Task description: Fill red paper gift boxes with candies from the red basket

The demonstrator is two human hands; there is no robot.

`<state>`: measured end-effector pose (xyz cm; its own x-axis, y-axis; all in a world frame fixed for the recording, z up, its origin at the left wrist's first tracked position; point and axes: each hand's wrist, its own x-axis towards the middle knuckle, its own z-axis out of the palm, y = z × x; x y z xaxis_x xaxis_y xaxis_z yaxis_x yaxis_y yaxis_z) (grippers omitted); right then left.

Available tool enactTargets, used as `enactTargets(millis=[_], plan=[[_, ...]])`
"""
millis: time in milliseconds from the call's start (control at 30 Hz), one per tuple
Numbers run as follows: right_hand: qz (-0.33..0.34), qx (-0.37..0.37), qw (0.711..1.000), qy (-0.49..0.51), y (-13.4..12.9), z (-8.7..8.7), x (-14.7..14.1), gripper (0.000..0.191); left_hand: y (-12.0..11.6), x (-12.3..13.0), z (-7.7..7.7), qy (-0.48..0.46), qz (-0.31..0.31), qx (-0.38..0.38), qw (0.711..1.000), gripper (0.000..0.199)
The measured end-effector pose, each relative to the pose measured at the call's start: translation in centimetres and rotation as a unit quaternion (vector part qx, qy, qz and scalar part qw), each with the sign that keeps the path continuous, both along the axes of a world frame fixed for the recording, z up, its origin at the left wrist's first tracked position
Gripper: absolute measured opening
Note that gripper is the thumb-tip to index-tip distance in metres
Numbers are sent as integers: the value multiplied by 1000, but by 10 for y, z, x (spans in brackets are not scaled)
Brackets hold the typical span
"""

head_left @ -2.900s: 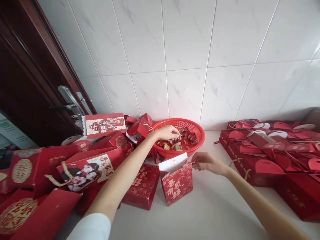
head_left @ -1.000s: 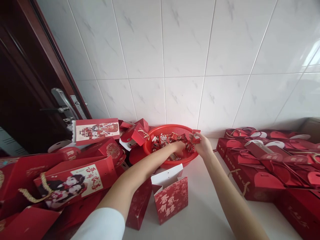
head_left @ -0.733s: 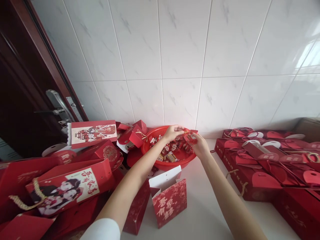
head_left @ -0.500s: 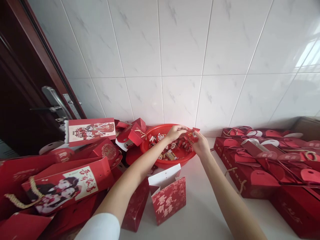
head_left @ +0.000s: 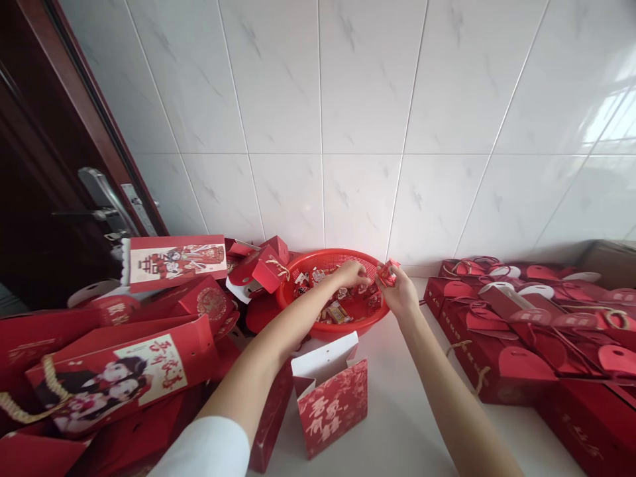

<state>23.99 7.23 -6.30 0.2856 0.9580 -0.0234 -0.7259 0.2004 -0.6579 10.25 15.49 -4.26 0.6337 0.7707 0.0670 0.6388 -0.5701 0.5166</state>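
A red plastic basket [head_left: 298,265] with a mesh wall stands by the tiled wall and holds many wrapped candies [head_left: 342,311]. Over its right rim, my right hand [head_left: 402,293] is closed around a few red-wrapped candies [head_left: 387,271]. My left hand [head_left: 352,273] reaches down into the basket with curled fingers among the candies; whatever its fingertips pinch is hidden. In front of the basket an open red gift box [head_left: 334,404] stands upright on the white tabletop [head_left: 397,397], its pale inner flap raised.
Red gift boxes and bags [head_left: 119,384] are heaped at the left, some with rope handles. Rows of closed red gift boxes [head_left: 497,351] fill the right side. A dark door [head_left: 59,165] with a metal handle [head_left: 106,192] is at the far left.
My left hand has lowered into the basket, its fingers now among the candies. My right hand has stayed at the right rim with its candies, turned slightly.
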Motion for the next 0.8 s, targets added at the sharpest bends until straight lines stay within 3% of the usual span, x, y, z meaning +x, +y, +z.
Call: enactTargets(millis=[133,233,333,600,800], plan=[[-1,10,1000,-23,1,-1,-3,15,-1,-20,14,-144,31,-35,988,56],[0,14,999,-36,1,-2,-5,21,-13,-24,24,-253,15,-93,963,55],[10,12,999,-44,1,-3,-6,20,-26,-21,31,-301,3,-128,945,54],[84,27,995,-50,-2,0,-1,14,-30,-11,29,-281,8,-158,946,43],[135,32,989,-47,-1,-1,4,16,-23,-21,33,-211,-2,-155,965,36]])
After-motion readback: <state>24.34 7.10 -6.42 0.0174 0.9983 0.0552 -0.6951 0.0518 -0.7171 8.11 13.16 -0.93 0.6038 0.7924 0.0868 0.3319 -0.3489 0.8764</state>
